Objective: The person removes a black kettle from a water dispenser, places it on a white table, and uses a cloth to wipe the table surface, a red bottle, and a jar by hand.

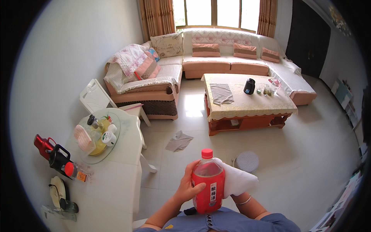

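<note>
A large plastic bottle (pixel 208 185) with a red cap and red label stands upright close in front of my body. My left hand (pixel 192 185) is closed around its left side, thumb across the front. Against the bottle's right side rests a white cloth (pixel 237 178), draped over my right hand. That hand's fingers are hidden by the cloth and bottle; only my right wrist (pixel 241 198), with a silvery bangle, shows below. The cloth is held up at the bottle by this hand.
At left, a white table (pixel 112 185) carries a glass turntable (pixel 110 151) with jars, a red flask (pixel 45 145) and a black jug (pixel 60 158). A grey cloth (pixel 179 142) lies on the floor. Ahead are a round stool (pixel 247 161), a covered coffee table (pixel 247 106) and a corner sofa (pixel 226 66).
</note>
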A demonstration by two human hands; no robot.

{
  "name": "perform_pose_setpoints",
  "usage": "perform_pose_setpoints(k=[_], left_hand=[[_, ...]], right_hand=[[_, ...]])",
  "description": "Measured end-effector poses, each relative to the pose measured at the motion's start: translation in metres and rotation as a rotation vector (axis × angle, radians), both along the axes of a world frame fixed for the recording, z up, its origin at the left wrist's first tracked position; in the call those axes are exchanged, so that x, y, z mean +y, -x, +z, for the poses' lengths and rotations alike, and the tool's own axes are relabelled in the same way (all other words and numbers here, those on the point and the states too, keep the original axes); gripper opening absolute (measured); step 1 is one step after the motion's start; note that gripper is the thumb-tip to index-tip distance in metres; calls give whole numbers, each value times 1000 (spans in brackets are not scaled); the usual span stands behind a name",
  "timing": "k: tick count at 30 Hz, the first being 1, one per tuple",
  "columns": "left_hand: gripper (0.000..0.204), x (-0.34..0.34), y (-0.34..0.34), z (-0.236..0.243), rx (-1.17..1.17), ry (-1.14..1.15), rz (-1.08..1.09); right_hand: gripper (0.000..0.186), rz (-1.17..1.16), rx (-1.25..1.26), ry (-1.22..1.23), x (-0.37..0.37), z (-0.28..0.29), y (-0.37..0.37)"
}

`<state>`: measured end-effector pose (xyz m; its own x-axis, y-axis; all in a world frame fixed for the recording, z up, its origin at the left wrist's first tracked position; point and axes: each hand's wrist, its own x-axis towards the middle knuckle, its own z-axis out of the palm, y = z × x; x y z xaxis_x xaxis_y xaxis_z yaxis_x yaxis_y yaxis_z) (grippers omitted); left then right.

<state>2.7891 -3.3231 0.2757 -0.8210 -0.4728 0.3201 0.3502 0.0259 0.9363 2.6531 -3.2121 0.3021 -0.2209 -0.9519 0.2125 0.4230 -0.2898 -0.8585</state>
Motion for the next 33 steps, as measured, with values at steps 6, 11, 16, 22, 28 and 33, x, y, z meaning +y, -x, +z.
perform_pose_setpoints(k=[6, 11, 16, 22, 28, 33], left_hand=[[69, -10, 49, 14, -139, 30, -19], [77, -33, 82, 8, -73, -35, 101], [67, -79, 132, 4, -15, -15, 307], [70, -168, 191, 23, 159, -292, 406], [78, -224, 228, 25, 211, -30, 509], [82, -249, 255, 31, 303, 539, 535]], right_hand=[[41, -161, -380, -151, -12, -29, 42], [64, -227, 283, -100, -31, -15, 71], [75, -295, 278, -177, -69, -22, 97], [68, -313, 285, -301, -138, -47, 141], [29, -175, -528, -156, -229, -53, 189], [27, -248, -381, -157, -274, -53, 209]])
